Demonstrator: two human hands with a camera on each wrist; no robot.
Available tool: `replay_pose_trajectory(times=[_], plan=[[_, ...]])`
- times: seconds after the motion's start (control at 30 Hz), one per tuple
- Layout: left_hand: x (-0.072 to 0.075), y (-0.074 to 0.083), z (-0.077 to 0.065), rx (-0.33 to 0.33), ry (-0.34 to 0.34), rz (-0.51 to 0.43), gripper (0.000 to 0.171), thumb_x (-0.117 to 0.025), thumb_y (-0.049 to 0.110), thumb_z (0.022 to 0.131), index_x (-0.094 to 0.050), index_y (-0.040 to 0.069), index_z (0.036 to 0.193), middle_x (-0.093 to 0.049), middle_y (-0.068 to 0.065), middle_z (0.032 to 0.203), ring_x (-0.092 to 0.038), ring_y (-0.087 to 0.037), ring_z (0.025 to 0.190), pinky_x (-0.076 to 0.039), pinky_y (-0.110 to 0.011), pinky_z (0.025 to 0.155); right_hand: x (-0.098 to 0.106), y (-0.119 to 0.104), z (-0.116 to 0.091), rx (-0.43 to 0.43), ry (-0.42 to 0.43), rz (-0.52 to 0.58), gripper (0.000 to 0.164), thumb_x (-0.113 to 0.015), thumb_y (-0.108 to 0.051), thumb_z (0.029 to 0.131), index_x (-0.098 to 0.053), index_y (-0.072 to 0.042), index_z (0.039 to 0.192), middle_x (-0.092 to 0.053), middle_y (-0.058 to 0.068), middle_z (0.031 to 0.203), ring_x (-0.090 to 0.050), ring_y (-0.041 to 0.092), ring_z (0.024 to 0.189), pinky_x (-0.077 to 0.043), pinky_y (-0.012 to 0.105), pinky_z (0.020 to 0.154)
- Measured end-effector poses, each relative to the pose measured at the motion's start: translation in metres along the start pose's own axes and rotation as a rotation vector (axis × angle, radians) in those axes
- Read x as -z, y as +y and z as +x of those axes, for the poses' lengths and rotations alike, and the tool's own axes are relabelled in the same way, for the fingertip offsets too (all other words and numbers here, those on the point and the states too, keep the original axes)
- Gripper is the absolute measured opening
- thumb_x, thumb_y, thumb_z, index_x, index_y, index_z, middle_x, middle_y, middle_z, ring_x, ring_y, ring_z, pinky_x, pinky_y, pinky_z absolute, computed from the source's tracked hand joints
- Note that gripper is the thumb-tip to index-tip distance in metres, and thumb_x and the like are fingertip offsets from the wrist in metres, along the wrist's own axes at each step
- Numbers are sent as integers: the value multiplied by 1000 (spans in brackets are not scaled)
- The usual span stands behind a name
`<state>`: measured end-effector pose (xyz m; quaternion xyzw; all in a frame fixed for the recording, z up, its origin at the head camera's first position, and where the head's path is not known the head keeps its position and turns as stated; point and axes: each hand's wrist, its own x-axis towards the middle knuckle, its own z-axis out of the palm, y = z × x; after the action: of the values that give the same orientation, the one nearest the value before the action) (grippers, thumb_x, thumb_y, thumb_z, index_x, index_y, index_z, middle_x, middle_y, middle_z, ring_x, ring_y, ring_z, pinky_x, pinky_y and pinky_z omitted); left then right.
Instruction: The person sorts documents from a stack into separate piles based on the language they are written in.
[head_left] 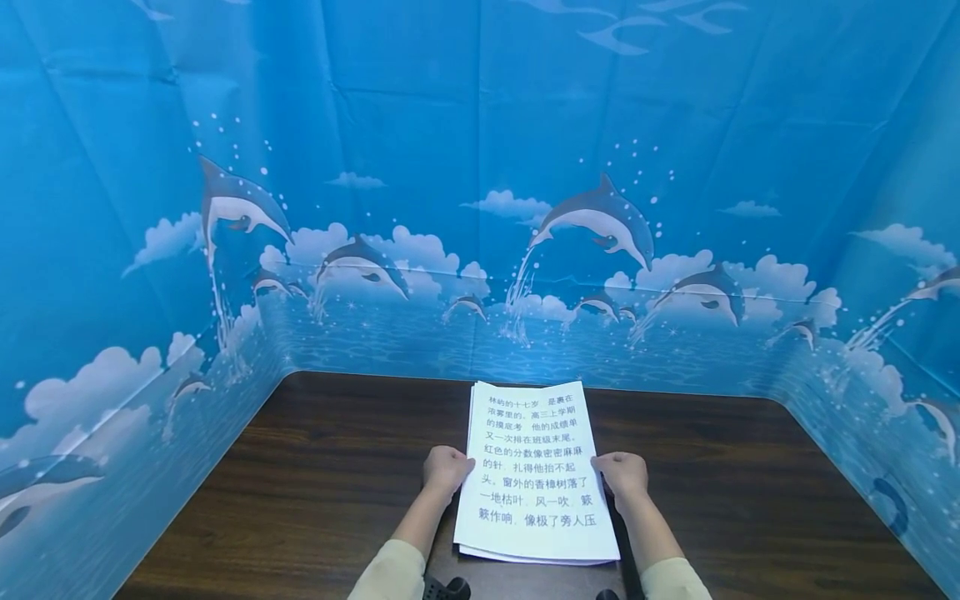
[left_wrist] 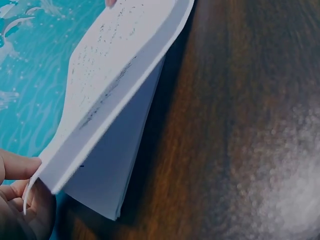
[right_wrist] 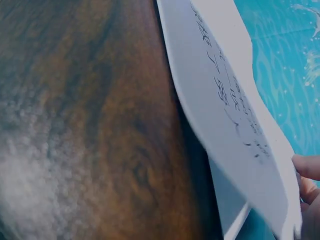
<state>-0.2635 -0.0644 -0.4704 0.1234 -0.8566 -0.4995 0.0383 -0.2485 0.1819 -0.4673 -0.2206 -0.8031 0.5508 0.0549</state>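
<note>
A stack of white paper sheets (head_left: 534, 537) printed with large Chinese text is held up between both hands, in the middle of the head view. My left hand (head_left: 447, 469) pinches its left edge, thumb on top and fingers curled beneath, as the left wrist view shows. On the opposite edge my right hand (head_left: 624, 473) grips in the same way. The sheets bow along their length. In the left wrist view part of the paper stack (left_wrist: 112, 170) hangs below the upper sheets, with a gap between them.
A dark wood-grain table (head_left: 315, 467) lies beneath the paper. A blue backdrop (head_left: 420, 125) printed with dolphins, clouds and sea rises along its back and both sides. Small black objects (head_left: 456, 587) show at the bottom edge of the head view.
</note>
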Motion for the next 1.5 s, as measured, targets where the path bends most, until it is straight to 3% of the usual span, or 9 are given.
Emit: replay_pose_trajectory(times=[0.37, 0.73, 0.9, 1.2, 1.5], plan=[[2, -3, 0, -69, 5, 56, 17, -60, 14, 76, -62, 3, 63, -51, -3, 51, -46, -14, 45, -35, -24, 40, -1, 0, 3, 44, 92, -100, 17, -56, -10, 81, -62, 5, 86, -57, 17, 81, -54, 27, 74, -42, 36, 61], [2, 0, 2, -112, 37, 111, 10, -62, 12, 75, -61, 5, 67, -51, -2, 57, -47, -14, 49, -37, -25, 45, 2, -14, -3, 116, 123, -183, 13, -57, -10, 81, -62, 2, 78, -56, 13, 74, -52, 22, 65, -38, 27, 51], [2, 1, 1, -142, 60, 128, 12, -64, 12, 72, -57, 8, 64, -49, -1, 56, -45, -15, 49, -36, -27, 46, 4, -19, -9, 127, 121, -168, 15, -56, -11, 82, -62, 3, 79, -56, 14, 77, -52, 23, 67, -35, 21, 45], [3, 4, -3, -118, 16, 117, 10, -63, 10, 73, -57, 6, 66, -49, -2, 58, -46, -17, 51, -37, -28, 47, 5, -20, -13, 120, 81, -106, 15, -55, -10, 82, -60, 4, 80, -56, 15, 76, -51, 19, 61, -39, 23, 44], [6, 6, -1, -130, 64, 74, 9, -63, 8, 72, -58, 6, 65, -50, -2, 57, -46, -17, 52, -37, -27, 45, 7, -22, -11, 137, 58, -100, 16, -54, -11, 83, -59, 5, 82, -54, 15, 77, -52, 23, 67, -39, 24, 44]])
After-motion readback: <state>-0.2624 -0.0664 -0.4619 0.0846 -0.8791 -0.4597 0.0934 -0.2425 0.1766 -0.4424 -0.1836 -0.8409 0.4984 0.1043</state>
